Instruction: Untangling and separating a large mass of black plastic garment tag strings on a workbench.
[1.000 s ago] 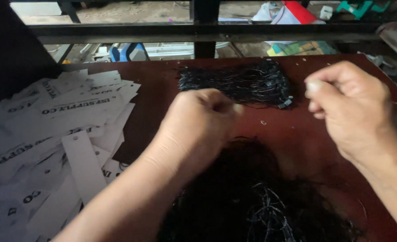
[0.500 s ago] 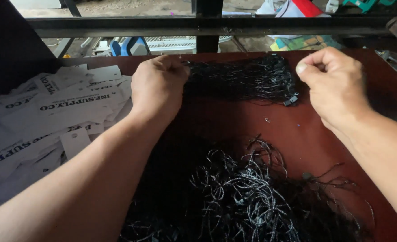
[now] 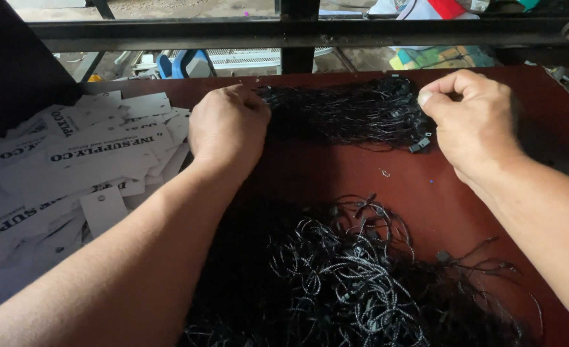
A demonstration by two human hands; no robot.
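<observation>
My left hand [image 3: 228, 126] is closed at the left end of a straightened bundle of thin black strings [image 3: 352, 114] lying across the far part of the dark red table [image 3: 336, 170]. My right hand [image 3: 472, 119] is closed in a pinch at the bundle's right end, thumb against forefinger. A thin string seems to run between the two hands; I cannot see it clearly. Nearer to me lies a big tangled heap of black looped strings [image 3: 355, 276] with small plastic fasteners.
A pile of white rectangular paper tags [image 3: 72, 167] with dark print covers the table's left side. A black metal rail [image 3: 284, 29] runs along the table's far edge, with clutter on the ground beyond it. A tiny loose bit [image 3: 385, 173] lies on the table.
My left hand has moved from over the near tangled heap up and left to the far bundle's left end. My right hand has stayed by the bundle's right end.
</observation>
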